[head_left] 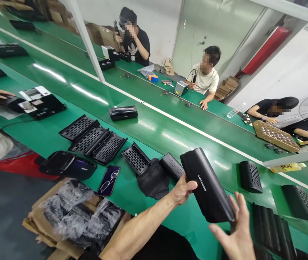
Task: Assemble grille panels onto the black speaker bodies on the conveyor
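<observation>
- Case [206, 189] was up off the counter [128, 180], in front of the person. Smooth face with white lettering showed.
- Left hand [183, 189] gripped its left long edge, thumb on the face, fingers behind.
- Right hand [238, 231] was spread at the lower right end, thumb well off the case, fingers by the edge. Looked like light contact at most, but blur there, can't confirm.
- Key relation: long axis ran slantwise, upper left to lower right. Left hand sat partway along the side, right hand by the low end. Left was nearer and had the actual hold.
- Perforated part [171, 165] lay just behind the left hand, black cloth [154, 180] beside it, open grille [136, 159] touching the cloth.
- Phone [109, 180] was on the counter further left, glasses [109, 182] on top.
- Carton [34, 225] of bagged parts [69, 213] stood below the phone.
- Dark stack [272, 227] was right of the right hand.
- More units [251, 177] sat on the green line beyond.
</observation>
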Action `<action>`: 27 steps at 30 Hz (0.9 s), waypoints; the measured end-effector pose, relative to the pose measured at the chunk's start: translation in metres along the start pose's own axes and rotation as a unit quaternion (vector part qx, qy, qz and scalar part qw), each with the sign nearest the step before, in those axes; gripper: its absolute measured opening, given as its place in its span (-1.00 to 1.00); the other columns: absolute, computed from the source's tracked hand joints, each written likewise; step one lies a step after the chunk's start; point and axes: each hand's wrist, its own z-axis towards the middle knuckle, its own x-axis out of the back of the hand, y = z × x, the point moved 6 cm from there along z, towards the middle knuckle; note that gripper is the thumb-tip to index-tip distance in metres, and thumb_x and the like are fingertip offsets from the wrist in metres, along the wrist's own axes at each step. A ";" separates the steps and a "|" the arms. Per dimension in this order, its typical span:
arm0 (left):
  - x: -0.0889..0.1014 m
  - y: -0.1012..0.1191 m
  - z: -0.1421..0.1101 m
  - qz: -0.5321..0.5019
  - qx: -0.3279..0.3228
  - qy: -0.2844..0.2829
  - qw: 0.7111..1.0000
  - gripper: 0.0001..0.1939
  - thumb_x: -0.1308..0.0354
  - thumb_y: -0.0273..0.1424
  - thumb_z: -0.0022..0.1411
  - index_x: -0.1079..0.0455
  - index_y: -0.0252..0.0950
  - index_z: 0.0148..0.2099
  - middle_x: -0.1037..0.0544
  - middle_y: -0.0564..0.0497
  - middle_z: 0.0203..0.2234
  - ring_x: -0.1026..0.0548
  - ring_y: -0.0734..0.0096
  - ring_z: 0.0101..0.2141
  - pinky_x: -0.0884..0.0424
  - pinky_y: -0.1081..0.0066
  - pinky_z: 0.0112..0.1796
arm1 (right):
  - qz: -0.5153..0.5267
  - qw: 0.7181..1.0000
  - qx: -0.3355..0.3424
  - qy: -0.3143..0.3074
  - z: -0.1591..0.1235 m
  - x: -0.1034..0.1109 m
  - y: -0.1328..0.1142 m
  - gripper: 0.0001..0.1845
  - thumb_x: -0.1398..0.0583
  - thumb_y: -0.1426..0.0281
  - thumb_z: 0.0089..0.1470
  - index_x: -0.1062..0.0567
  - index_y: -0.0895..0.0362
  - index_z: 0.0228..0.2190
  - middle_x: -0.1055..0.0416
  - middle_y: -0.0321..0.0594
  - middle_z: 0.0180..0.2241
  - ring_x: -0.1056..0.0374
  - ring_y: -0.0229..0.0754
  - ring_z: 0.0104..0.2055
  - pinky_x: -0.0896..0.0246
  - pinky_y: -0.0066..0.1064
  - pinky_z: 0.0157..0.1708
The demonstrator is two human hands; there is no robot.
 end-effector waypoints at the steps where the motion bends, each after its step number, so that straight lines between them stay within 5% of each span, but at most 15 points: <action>1: -0.003 0.000 0.002 0.003 -0.015 0.009 1.000 -0.13 -0.61 -0.16 -0.06 -0.43 -0.23 0.27 -0.65 -0.15 0.02 -0.58 -0.03 0.05 -0.46 0.14 0.06 | 0.007 0.999 0.002 0.044 -0.006 -0.004 0.001 0.36 -0.48 0.00 -0.05 0.13 -0.05 0.51 0.13 0.08 0.52 -0.02 0.42 0.47 -0.21 0.28 0.28; 4: -0.011 0.000 0.007 0.030 -0.040 0.021 0.999 -0.15 -0.62 -0.17 -0.07 -0.44 -0.23 0.25 -0.63 -0.17 0.06 -0.55 -0.05 0.09 -0.44 0.09 0.11 | 0.012 0.986 0.023 0.164 -0.008 -0.006 -0.001 0.16 -0.48 0.00 -0.07 -0.15 0.03 0.41 -0.12 0.08 0.41 -0.13 0.40 0.40 -0.10 0.29 0.33; 6: -0.012 0.003 0.011 0.054 -0.003 0.008 0.998 -0.15 -0.60 -0.09 -0.06 -0.45 -0.23 0.24 -0.62 -0.19 0.06 -0.56 -0.08 0.08 -0.46 0.05 0.08 | 0.013 0.981 0.038 0.190 -0.001 0.002 -0.003 0.05 -0.49 0.00 -0.09 -0.29 0.05 0.32 -0.24 0.04 0.33 -0.22 0.38 0.34 -0.13 0.25 0.30; 9: -0.008 0.033 0.021 0.119 0.053 -0.023 0.991 -0.05 -0.50 0.10 0.00 -0.37 -0.17 0.34 -0.56 -0.25 0.15 -0.55 -0.17 0.09 -0.49 -0.06 0.04 | 0.014 0.988 0.004 0.152 0.004 0.021 0.004 0.02 -0.49 0.00 -0.11 -0.33 0.04 0.29 -0.31 0.01 0.29 -0.31 0.35 0.24 -0.26 0.13 0.19; 12: -0.014 0.095 0.035 0.295 -0.037 -0.059 0.953 0.29 -0.67 -0.16 -0.19 -0.10 0.03 0.52 -0.31 -0.16 0.41 -0.34 -0.19 0.33 -0.24 -0.10 0.30 | 0.036 0.993 -0.029 0.111 -0.002 0.036 0.013 -0.03 -0.47 -0.04 -0.10 -0.37 0.02 0.26 -0.35 -0.01 0.27 -0.33 0.34 0.21 -0.29 0.05 0.11; 15: -0.035 0.119 0.040 0.426 -0.006 -0.181 0.886 0.22 -0.66 -0.24 -0.17 -0.19 -0.03 0.50 -0.31 -0.14 0.41 -0.27 -0.26 0.36 -0.13 -0.07 0.37 | 0.051 0.995 -0.020 0.083 -0.005 0.041 0.014 -0.06 -0.46 -0.03 -0.07 -0.37 0.00 0.26 -0.34 -0.02 0.29 -0.31 0.35 0.25 -0.27 0.03 0.13; 17: -0.043 0.122 0.040 0.431 -0.005 -0.196 0.881 0.11 -0.62 -0.21 -0.12 -0.27 -0.08 0.46 -0.39 -0.13 0.35 -0.36 -0.27 0.29 -0.23 -0.04 0.31 | 0.038 0.996 -0.010 0.074 -0.001 0.046 0.012 -0.08 -0.45 -0.01 -0.04 -0.35 -0.02 0.28 -0.34 -0.04 0.31 -0.29 0.35 0.28 -0.24 0.05 0.17; 22: -0.037 0.100 0.034 0.298 -0.064 -0.117 0.945 0.00 -0.57 -0.23 -0.12 -0.36 -0.14 0.39 -0.51 -0.10 0.20 -0.49 -0.13 0.13 -0.38 0.06 0.19 | 0.052 0.997 0.032 0.054 0.016 0.068 0.005 0.00 -0.40 -0.08 0.04 -0.24 -0.09 0.39 -0.33 0.02 0.34 -0.35 0.39 0.28 -0.40 0.10 0.10; 25: -0.026 0.057 0.027 0.111 -0.066 -0.066 0.989 -0.12 -0.46 -0.14 -0.01 -0.37 -0.12 0.37 -0.56 -0.08 0.16 -0.51 -0.08 0.13 -0.38 0.03 0.20 | 0.107 0.984 0.136 0.039 0.017 0.066 -0.009 0.19 -0.21 -0.22 0.18 0.27 -0.13 0.53 -0.11 0.07 0.48 -0.46 0.32 0.23 -0.59 0.07 -0.08; 27: -0.023 0.016 0.021 0.023 -0.003 -0.047 0.999 -0.17 -0.34 0.01 0.11 -0.37 -0.13 0.38 -0.56 -0.12 0.18 -0.50 -0.12 0.17 -0.36 -0.05 0.22 | 0.021 0.981 0.191 0.031 0.016 0.052 -0.017 0.18 -0.21 -0.18 0.22 0.27 -0.04 0.55 -0.20 0.06 0.44 -0.58 0.21 0.12 -0.66 -0.02 -0.18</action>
